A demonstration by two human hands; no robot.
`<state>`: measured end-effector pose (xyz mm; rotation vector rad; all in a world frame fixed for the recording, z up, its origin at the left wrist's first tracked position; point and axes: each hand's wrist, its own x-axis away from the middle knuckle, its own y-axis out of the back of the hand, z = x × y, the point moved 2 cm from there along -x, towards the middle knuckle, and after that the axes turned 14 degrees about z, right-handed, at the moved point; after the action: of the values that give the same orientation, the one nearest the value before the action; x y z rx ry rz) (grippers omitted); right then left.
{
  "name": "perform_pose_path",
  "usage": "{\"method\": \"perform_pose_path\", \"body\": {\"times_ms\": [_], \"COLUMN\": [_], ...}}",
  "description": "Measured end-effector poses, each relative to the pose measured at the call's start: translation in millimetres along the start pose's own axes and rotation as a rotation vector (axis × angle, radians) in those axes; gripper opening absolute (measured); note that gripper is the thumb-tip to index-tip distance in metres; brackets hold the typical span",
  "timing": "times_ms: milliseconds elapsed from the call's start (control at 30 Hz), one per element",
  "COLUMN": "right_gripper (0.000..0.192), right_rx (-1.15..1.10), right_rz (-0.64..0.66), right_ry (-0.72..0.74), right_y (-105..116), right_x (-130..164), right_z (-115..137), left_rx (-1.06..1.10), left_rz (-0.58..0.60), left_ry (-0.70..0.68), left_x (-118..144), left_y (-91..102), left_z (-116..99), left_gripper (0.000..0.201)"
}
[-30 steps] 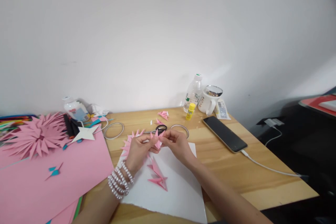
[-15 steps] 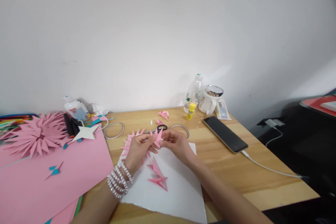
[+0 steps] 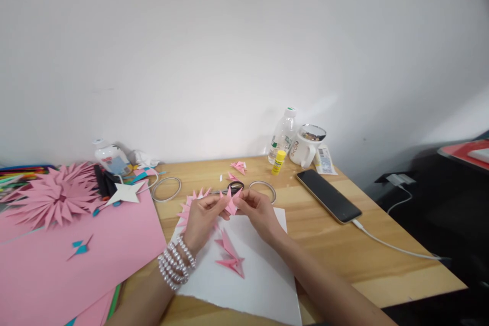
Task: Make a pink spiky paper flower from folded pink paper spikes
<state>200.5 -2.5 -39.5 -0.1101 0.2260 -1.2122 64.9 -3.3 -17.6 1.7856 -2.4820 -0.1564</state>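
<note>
Between my two hands is a pink folded paper piece (image 3: 231,202) with pointed tips. My left hand (image 3: 204,217), with several strands of pearl beads at its wrist, pinches it from the left. My right hand (image 3: 259,210) grips its right side with thumb and fingers. Behind the left hand lies a spiky chain of pink folded pieces (image 3: 187,206), partly hidden. Loose pink folded pieces (image 3: 231,260) rest on the white paper (image 3: 260,265) below my hands. Black-handled scissors (image 3: 236,186) lie just beyond the fingers.
A pink spiky paper flower (image 3: 57,197) and a white paper star (image 3: 126,193) lie on pink sheets (image 3: 126,244) at left. A glue stick (image 3: 278,162), a bottle (image 3: 283,135) and a mug (image 3: 306,146) stand at the back. A phone (image 3: 328,196) with a cable lies at right.
The pink folded piece has turned slightly between my fingers, and its points sit differently. Both hands stay in nearly the same place; the things on the table have not moved.
</note>
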Motion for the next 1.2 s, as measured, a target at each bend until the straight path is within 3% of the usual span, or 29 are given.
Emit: {"method": "perform_pose_path", "body": {"times_ms": [333, 533, 800, 1000, 1200], "right_gripper": [0.022, 0.023, 0.024, 0.03, 0.031], "right_rx": [0.175, 0.106, 0.12, 0.186, 0.054], "right_rz": [-0.018, 0.119, 0.102, -0.003, 0.008], "right_ry": [0.09, 0.121, 0.114, 0.083, 0.032], "right_y": [0, -1, -1, -1, 4], "right_x": [-1, -1, -1, 0, -3], "right_z": [1, 6, 1, -6, -6], "left_rx": [-0.027, 0.008, 0.116, 0.195, 0.223], "left_rz": [-0.024, 0.003, 0.016, 0.008, 0.121], "left_ry": [0.008, -0.044, -0.032, -0.02, -0.019], "left_x": [-1, -3, -2, -1, -2], "left_y": [-0.8, 1.9, 1.0, -1.5, -3.4], "left_z": [-1, 1, 5, 9, 5], "left_gripper": [0.025, 0.022, 0.02, 0.021, 0.023]}}
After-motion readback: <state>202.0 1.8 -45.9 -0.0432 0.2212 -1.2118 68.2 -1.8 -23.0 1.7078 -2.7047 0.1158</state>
